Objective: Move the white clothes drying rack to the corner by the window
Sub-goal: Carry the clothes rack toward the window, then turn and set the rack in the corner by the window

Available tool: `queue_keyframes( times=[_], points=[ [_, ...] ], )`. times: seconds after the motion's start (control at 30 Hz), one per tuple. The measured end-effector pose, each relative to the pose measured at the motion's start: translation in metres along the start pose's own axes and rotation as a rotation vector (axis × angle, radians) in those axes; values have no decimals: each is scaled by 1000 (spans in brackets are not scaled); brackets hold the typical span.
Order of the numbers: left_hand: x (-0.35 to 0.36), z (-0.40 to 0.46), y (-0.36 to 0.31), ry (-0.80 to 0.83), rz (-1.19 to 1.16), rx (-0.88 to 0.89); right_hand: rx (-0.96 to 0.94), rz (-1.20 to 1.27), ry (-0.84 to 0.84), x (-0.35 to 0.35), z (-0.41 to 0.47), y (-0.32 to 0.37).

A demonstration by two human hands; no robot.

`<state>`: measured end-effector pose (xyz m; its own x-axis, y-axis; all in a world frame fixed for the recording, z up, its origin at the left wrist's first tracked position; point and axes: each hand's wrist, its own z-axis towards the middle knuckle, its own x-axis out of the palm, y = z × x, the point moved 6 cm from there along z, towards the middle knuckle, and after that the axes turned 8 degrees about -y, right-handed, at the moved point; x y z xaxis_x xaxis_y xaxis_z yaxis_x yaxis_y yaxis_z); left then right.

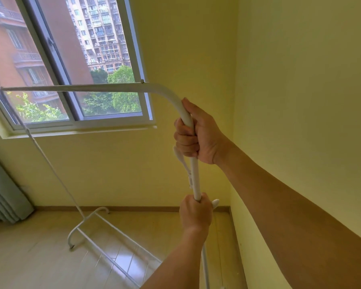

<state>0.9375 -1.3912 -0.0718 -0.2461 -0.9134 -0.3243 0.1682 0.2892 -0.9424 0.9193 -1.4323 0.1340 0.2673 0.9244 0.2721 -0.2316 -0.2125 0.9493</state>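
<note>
Both hands were on the near upright of the white clothes drying rack (pixel 104 88), w/ the right hand (pixel 198 132) fisted tight round the tube just under the bend where it turned into the top bar, and the left hand (pixel 195 211) closed round the same tube lower down, below a white plastic clip (pixel 180 158) fixed to the pole. The rack stood tilted under the window (pixel 79 65), top bar running across the glass, its far curved foot (pixel 79 228) near the wooden floor (pixel 29 251) below the sill; couldn't tell if that foot was touching or just clear. Looked prob. close to the corner already, right of the window. Risks as I saw them: all the grip was at one end, so the far leg could swing or drag and scuff the boards, or the frame could twist and fold. The top bar's far end sat close to the window frame and a careless shove might knock the glass. The near leg ran close to the yellow side wall (pixel 300 101) right of the window, so it could scrape paint. The clip sat just under the right fingers, so a slip down might pinch.
</note>
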Motion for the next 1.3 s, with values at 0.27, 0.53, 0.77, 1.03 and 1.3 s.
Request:
queue_keyframes(
  times=[0.27,0.53,0.77,1.03,1.3],
  points=[
    [44,92,-19,-1,5,28,10,-59,-19,-39,89,4],
    [81,166,-23,20,-4,-2,-35,-150,-170,-80,161,6],
    [122,226,-23,37,18,-10,-63,-110,-303,-126,223,0],
    [178,299,-43,32,7,-14,-106,-111,-259,-185,303,6],
    [228,375,-59,-39,31,-10,-127,-129,-202,-235,382,10]
  ],
)
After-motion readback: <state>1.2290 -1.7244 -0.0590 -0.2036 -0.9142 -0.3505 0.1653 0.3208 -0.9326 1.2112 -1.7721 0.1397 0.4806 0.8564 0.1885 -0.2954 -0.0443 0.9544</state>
